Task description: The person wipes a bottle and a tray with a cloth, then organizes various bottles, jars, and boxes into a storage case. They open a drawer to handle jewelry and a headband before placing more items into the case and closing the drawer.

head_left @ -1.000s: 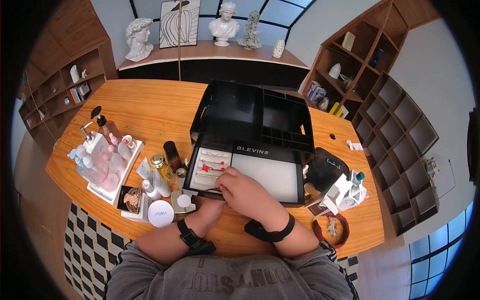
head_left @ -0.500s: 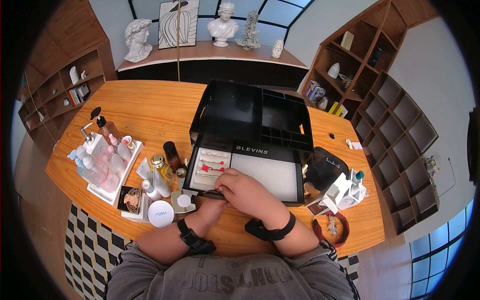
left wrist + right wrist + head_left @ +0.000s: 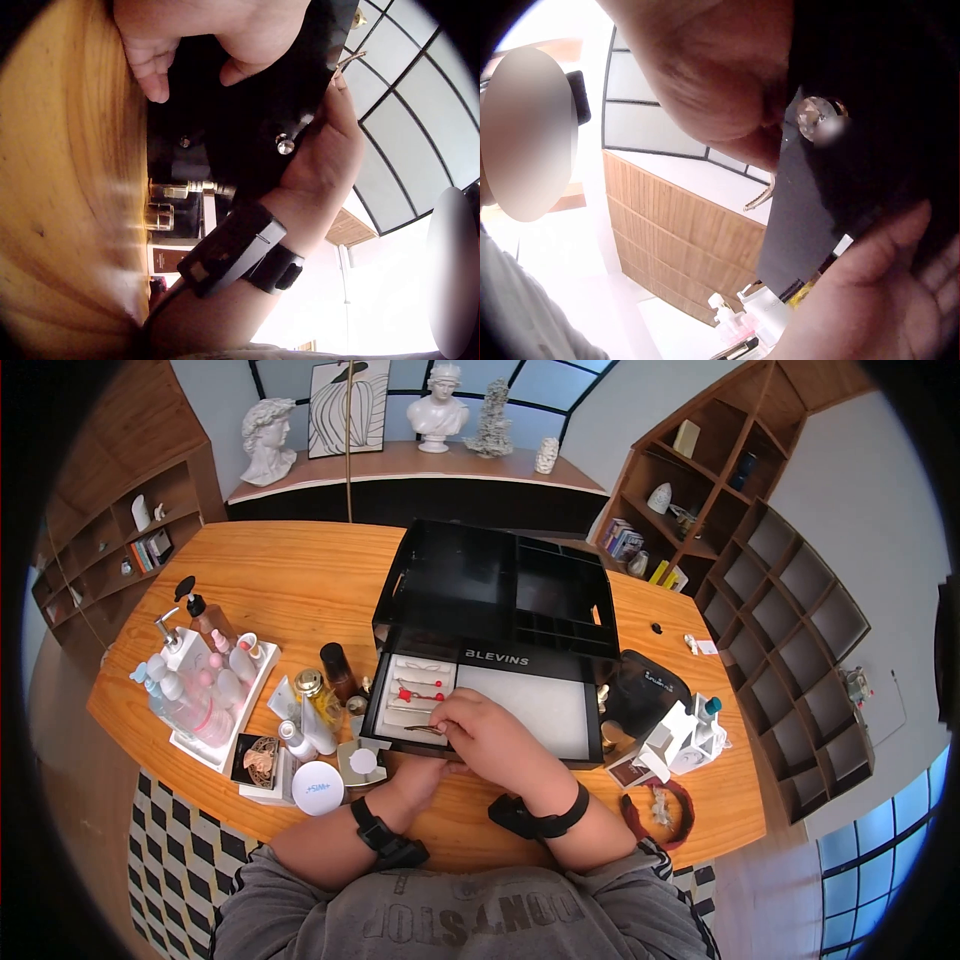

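Observation:
A black jewellery box (image 3: 527,659) marked BLEVINS stands open on the table, its front section lined in white. Over the padded rolls (image 3: 407,717) at its left, my right hand (image 3: 492,732) pinches a thin, curved gold-coloured ornament (image 3: 424,729); the ornament's exact kind I cannot tell. A red beaded piece (image 3: 410,695) lies on the rolls just beyond. Low before the box's black front, my left hand (image 3: 217,30) has its fingers loosely extended, holding nothing. Partly hidden by the right forearm in the head view, it shows in both wrist views. Crystal knobs (image 3: 285,144) stud that front.
At left, a white tray (image 3: 262,685) holds pump bottles. Between it and the box stand small bottles, a white round jar (image 3: 318,788) and a dark-topped bottle (image 3: 337,670). Right of the box are a black pouch (image 3: 648,695), white boxes (image 3: 668,743) and a red headband (image 3: 683,815).
My right hand has lifted slightly with the gold-coloured ornament, which now shows more fully over the rolls. The left hand stays low at the front. The head view has shifted a little.

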Demonstrator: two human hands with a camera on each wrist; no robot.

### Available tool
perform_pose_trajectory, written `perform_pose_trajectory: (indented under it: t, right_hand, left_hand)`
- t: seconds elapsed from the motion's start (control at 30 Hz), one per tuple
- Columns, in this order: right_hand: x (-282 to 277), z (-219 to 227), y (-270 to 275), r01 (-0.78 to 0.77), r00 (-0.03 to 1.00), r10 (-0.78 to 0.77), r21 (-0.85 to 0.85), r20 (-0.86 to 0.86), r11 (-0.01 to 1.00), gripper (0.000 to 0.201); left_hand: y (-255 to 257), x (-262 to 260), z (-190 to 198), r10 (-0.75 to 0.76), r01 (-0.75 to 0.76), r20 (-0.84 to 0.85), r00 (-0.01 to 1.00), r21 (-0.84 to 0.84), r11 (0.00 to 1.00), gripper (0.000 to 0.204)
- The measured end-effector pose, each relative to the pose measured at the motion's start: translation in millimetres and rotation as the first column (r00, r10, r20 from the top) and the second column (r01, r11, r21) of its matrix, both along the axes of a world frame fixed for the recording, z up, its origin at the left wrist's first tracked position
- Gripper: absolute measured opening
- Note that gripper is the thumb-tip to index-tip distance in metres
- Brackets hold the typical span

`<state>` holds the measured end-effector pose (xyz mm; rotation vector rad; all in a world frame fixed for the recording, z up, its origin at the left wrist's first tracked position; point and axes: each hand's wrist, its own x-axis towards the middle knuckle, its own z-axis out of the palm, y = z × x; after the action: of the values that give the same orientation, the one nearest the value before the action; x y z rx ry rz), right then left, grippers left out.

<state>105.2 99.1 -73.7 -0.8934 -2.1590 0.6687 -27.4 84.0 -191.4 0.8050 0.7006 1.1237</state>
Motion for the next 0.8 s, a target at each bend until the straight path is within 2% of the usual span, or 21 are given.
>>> perform_pose_trajectory:
  t: [0.07, 0.17, 0.27, 0.3, 0.33, 0.37, 0.43, 0.53, 0.57, 0.63, 0.67, 0.73, 0.77, 0.8]
  right_hand:
    - [5, 6, -1, -0.013, 0.999, 0.014, 0.017, -0.044, 1.000, 0.009]
    - [28, 33, -21, 0.038, 0.999, -0.036, 0.070, -0.031, 0.997, 0.010]
    - [61, 67, -57, 0.195, 0.980, -0.199, 0.149, 0.018, 0.969, 0.011]
    - [77, 73, -65, 0.215, 0.976, -0.219, 0.166, 0.004, 0.962, 0.012]
    - [97, 76, -75, 0.258, 0.965, -0.264, 0.183, 0.007, 0.949, 0.024]
    - [112, 83, -89, 0.393, 0.920, -0.392, 0.108, -0.031, 0.913, 0.024]
    - [149, 78, -103, 0.618, 0.786, -0.608, 0.155, -0.110, 0.771, 0.013]
    - [214, 54, -124, 0.806, 0.592, -0.799, 0.079, -0.105, 0.587, 0.007]
    - [229, 44, -132, 0.838, 0.544, -0.839, 0.077, -0.028, 0.541, 0.007]
    - [252, 22, -145, 0.890, 0.437, -0.891, 0.081, 0.123, 0.448, 0.008]
    - [259, 14, -149, 0.883, 0.434, -0.871, 0.083, 0.229, 0.461, 0.008]
    - [267, -1, -154, 0.898, 0.419, -0.862, 0.013, 0.284, 0.441, 0.010]
    - [272, -16, -154, 0.896, 0.418, -0.827, -0.023, 0.375, 0.443, 0.012]
    - [273, -27, -152, 0.896, 0.416, -0.784, -0.060, 0.461, 0.441, 0.014]
  left_hand:
    - [3, -1, -10, 0.020, -0.021, -0.022, 1.000, -0.008, 1.000, 0.030]
    - [10, -5, -21, -0.061, 0.061, 0.005, 0.998, -0.024, 0.998, 0.029]
    - [7, -4, -34, -0.015, 0.015, 0.006, 1.000, 0.017, 1.000, 0.027]
    - [9, -6, -47, -0.005, 0.006, 0.032, 0.999, -0.025, 1.000, 0.030]
    - [6, -6, -48, 0.026, -0.024, 0.034, 0.999, -0.047, 0.999, 0.030]
    - [3, -5, -45, 0.055, -0.052, 0.036, 0.998, -0.069, 0.996, 0.029]
    - [-3, -6, -22, 0.062, -0.060, 0.020, 0.998, -0.061, 0.996, 0.029]
    - [3, -8, -23, -0.013, 0.011, -0.054, 0.998, -0.042, 0.999, 0.031]
    - [4, -8, -23, -0.014, 0.016, 0.025, 1.000, -0.068, 0.998, 0.037]
    - [3, -10, -22, -0.034, 0.035, 0.011, 0.999, -0.019, 0.999, 0.041]
    - [2, -11, -21, -0.044, 0.044, 0.002, 0.999, 0.004, 0.999, 0.043]
    - [2, -12, -18, -0.040, 0.040, -0.022, 0.999, -0.005, 0.999, 0.046]
    - [2, -12, -17, -0.038, 0.038, -0.035, 0.999, -0.009, 0.999, 0.047]
    - [1, -10, -17, -0.007, 0.007, -0.050, 0.999, -0.003, 1.000, 0.040]
